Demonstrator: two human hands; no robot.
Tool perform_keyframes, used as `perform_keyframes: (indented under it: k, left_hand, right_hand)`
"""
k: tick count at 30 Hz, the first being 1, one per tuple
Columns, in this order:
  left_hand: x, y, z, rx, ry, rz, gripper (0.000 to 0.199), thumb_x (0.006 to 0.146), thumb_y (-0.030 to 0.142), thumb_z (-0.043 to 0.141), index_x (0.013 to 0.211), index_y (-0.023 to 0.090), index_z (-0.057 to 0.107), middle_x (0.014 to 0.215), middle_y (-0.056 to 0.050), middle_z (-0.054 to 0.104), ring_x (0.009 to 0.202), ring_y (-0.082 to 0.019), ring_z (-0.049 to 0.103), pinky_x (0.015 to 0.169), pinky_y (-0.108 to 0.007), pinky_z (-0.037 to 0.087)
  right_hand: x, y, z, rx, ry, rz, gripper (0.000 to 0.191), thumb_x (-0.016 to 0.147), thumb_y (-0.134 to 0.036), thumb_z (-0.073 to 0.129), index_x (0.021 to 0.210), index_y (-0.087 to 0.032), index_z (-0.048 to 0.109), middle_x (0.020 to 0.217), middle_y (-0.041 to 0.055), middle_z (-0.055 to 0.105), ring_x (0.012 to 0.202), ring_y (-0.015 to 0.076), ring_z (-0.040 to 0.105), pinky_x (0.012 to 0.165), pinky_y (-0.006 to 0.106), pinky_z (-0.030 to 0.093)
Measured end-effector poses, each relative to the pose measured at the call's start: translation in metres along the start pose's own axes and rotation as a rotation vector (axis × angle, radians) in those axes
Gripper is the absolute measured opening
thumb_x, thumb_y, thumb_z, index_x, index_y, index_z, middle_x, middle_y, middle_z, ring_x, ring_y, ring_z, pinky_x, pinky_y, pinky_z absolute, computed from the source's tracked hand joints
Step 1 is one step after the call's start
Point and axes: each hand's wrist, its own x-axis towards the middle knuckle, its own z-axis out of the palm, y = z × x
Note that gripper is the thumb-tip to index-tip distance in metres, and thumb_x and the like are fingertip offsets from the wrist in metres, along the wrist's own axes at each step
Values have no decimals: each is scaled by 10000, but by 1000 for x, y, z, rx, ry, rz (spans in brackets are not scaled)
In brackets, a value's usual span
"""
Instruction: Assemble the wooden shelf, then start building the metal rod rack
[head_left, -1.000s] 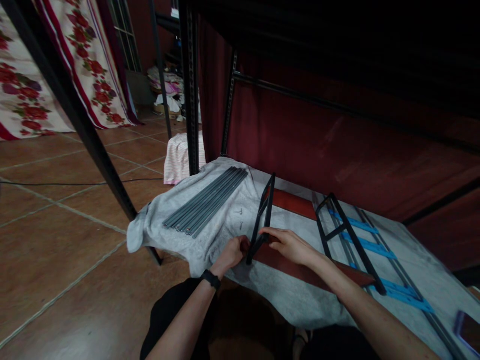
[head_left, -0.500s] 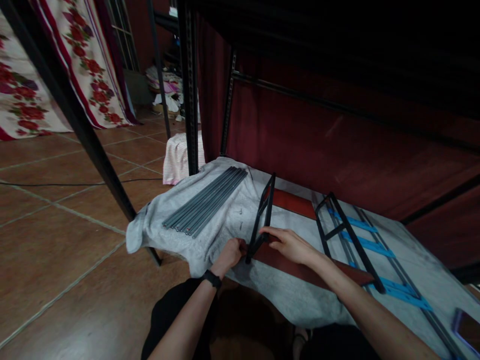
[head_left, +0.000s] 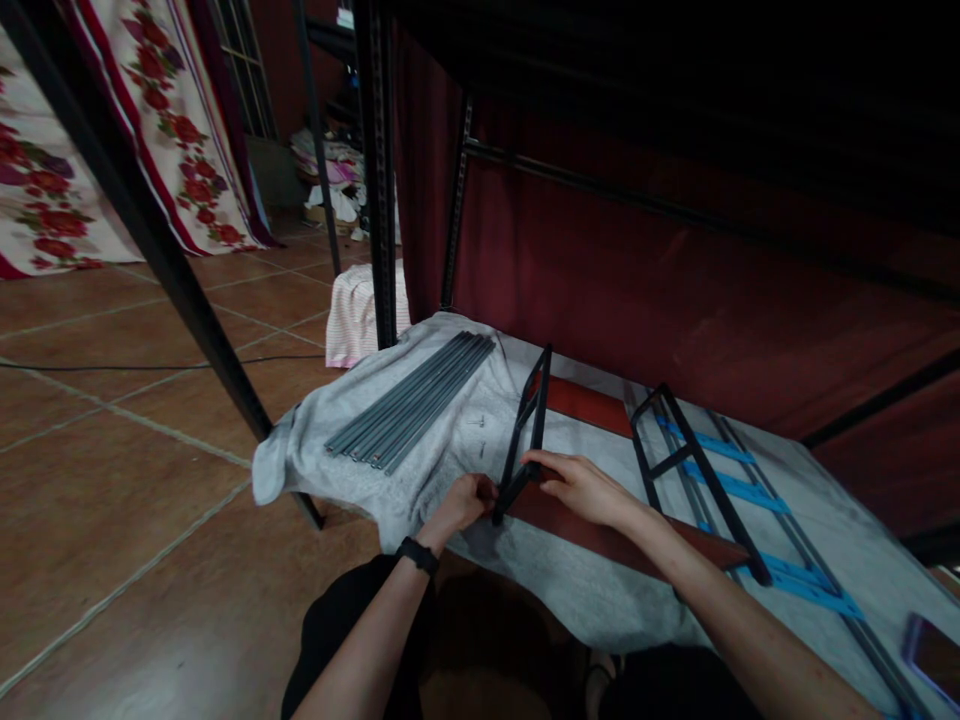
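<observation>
My left hand [head_left: 466,502] is closed in a pinch at the outer side of a black metal end frame [head_left: 538,410], by its near lower corner. Whatever sits between those fingertips is too small or hidden to make out. My right hand [head_left: 583,488] grips the same frame near its front corner, thumb and fingers around the bar. A reddish-brown board [head_left: 577,525] runs from this frame to a second black frame [head_left: 679,455] on the right. Behind it lies another reddish-brown board [head_left: 589,405]. Two small screws [head_left: 477,422] rest on the grey cloth left of the frame.
A row of grey metal tubes [head_left: 420,400] lies on the grey cloth [head_left: 337,495]. Blue plastic strips [head_left: 739,490] and dark rods lie at right, with a phone [head_left: 934,655] at the edge. Black rack posts [head_left: 384,200] and a dark overhead shelf enclose the space.
My left fingers have shifted slightly at the frame's lower corner. My right hand keeps its grip, and the frames and boards stay in place.
</observation>
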Motion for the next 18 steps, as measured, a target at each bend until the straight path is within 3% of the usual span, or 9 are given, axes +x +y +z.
perform_keyframes:
  k: [6,11,18]
  left_hand:
    - [2,0,6,-108,3,-27,224,650,-28,483,704,172,567,593,54,540,554,-86,500,559,-190,386]
    - [4,1,8,-169,5,-39,246,594,-40,499,698,179,540,632,52,577,604,-87,544,571,-177,414]
    - [-1,7,2,-138,53,-111,114,744,82,568,787,166,633,687,19,640,629,-102,574,634,-214,453]
  right_hand:
    - [0,0,0,9,-3,20,561,810,-118,520,1325,-330,591,1283,-18,674,1151,196,639,1023,365,480]
    - [0,1,0,6,6,16,563,805,-117,526,1322,-328,597,1283,-15,673,1144,199,641,1031,370,474]
    - [-1,-2,-3,-12,5,1,548,826,-132,521,1338,-317,585,1258,-11,685,1139,192,643,1010,349,482]
